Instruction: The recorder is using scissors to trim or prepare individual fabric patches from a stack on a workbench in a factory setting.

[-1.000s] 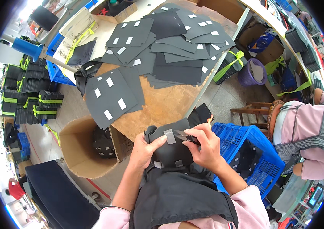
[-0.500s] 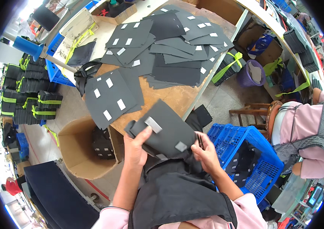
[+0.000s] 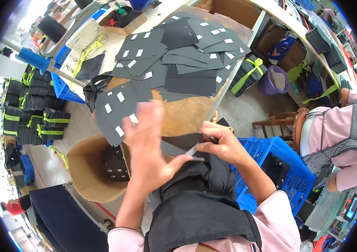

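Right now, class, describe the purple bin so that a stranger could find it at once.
Find the table spread with dark sheets. Off its right edge sits a dark bundle tied with yellow-green ribbon; just right of that is the purple bin, with pale material inside. Its rounded purple wall sets it apart from the bundle.

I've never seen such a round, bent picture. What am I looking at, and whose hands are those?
No robot here: a person is working bare-handed. A wide fisheye camera, the left of two worn on the head, looks down; its lens bends straight edges. The left hand is open and blurred, its thumb at a dark sheet. The right hand has its fingers closed at that sheet's edge; exactly what they grip is unclear. On the wooden table lie overlapping dark pieces, many with white patches.
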`<state>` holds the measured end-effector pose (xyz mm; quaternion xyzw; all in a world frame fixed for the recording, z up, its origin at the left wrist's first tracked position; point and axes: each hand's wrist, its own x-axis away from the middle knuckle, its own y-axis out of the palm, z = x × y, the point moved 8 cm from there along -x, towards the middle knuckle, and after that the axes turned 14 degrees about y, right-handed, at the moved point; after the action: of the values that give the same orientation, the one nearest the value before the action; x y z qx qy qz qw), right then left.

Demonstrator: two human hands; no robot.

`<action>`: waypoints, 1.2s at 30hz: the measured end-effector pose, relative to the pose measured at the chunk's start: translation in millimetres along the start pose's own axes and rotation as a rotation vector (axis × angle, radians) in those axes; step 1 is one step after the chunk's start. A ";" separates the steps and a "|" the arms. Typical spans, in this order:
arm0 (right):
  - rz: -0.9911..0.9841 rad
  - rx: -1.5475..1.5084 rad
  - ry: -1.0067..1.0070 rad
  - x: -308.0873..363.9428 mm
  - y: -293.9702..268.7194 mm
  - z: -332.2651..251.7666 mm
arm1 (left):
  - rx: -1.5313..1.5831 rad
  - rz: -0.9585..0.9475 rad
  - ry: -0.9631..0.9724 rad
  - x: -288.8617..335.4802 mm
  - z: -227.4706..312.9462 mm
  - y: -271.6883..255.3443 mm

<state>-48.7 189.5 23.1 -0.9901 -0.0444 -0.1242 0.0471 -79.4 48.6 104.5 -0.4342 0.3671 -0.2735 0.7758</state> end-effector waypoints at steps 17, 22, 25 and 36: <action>0.321 0.538 -0.227 25.7 1.4 -16.3 | 1.422 0.128 -0.863 61.9 -37.5 95.5; 0.315 0.605 -0.390 27.1 -1.1 -21.4 | 1.419 0.116 -0.853 61.5 -34.7 94.9; 0.319 0.629 -0.460 29.7 -1.6 -23.2 | 1.430 0.097 -0.865 61.6 -34.1 96.2; 0.299 0.698 -0.581 33.7 -1.6 -29.4 | 1.445 0.073 -0.851 57.2 -27.5 99.6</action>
<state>-23.5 190.6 60.1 -0.9045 0.0481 0.1884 0.3796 -57.9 40.2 -11.3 0.1159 -0.2087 -0.2288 0.9438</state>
